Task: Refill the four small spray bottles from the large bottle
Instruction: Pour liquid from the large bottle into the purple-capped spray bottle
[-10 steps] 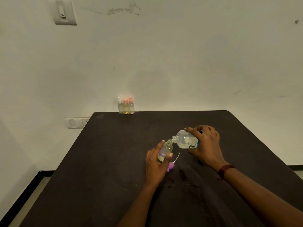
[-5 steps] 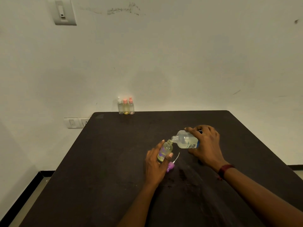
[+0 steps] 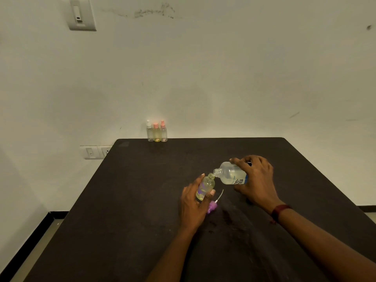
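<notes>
Right grip tilts clear large bottle; left grip holds small bottle.

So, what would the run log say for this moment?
right hand: tilts large bottle | left hand: holds uncapped small bottle | purple spray cap: on table

Right hand grips large bottle tipped, mouth at open small bottle gripped by left hand. Purple sprayer lies just right of left hand. Three bottles far beyond, upright.
</notes>
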